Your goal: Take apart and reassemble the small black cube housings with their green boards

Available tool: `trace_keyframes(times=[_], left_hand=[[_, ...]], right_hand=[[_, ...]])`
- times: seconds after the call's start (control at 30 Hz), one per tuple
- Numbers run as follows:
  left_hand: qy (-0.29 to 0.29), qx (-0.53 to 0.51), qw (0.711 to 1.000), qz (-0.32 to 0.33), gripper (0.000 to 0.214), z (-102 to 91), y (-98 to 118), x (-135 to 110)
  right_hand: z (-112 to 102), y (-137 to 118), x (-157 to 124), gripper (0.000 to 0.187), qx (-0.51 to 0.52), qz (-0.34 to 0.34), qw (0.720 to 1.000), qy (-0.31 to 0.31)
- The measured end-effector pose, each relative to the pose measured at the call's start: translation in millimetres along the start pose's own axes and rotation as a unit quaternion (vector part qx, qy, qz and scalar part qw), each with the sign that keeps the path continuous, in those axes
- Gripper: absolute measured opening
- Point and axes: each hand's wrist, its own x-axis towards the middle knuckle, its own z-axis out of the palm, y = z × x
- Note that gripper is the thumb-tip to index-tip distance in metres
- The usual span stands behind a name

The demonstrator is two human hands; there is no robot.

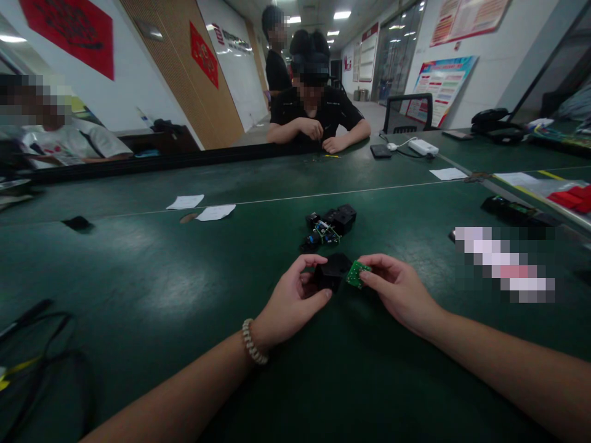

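Observation:
My left hand [295,298] is closed round a small black plastic housing [333,271], thumb and fingers pinching its sides just above the green table [138,271]. My right hand [394,289] pinches a small green circuit board [357,274] and holds it against the housing's right side. A bead bracelet [253,342] sits on my left wrist. Just beyond my hands lies a small pile of black housings and green boards [330,226].
Paper slips [203,208] lie left of centre. A person in black sits across the table [318,117], another stands behind, a third sits at far left. A phone and a white charger [422,146] lie at the far right. Black cables [41,351] lie near left.

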Motion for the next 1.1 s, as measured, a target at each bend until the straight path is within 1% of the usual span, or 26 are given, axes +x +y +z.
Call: trace_keyframes(times=[0.2,0.4,0.63,0.77,0.9,1.1], left_hand=[[0.005,0.01,1.0,-0.005,0.05,0.5,1.6,-0.4],[0.002,0.006,1.0,0.0,0.049,0.1,0.3,-0.6],[0.01,0.001,1.0,-0.004,0.049,1.1,-0.7,-0.1],[0.011,-0.004,1.0,-0.003,0.049,2.2,0.6,0.1],[0.01,-0.007,1.0,-0.001,0.049,2.1,0.4,0.9],[0.006,0.006,1.0,-0.002,0.05,1.0,0.1,-0.3]], right_hand=[[0.9,-1.5,0.4,0.021,0.021,-0.021,1.0,-0.004],[3.8,-5.4,-1.4,0.025,0.085,-0.007,0.996,-0.03],[4.6,-4.0,-0.5,0.029,0.134,0.0,0.991,-0.029],[4.9,-4.5,-1.1,0.038,0.119,0.005,0.993,-0.018],[5.9,-4.1,-0.7,0.046,0.103,0.004,0.995,0.007],[5.5,-1.9,1.0,0.041,0.085,0.005,0.996,0.017]])
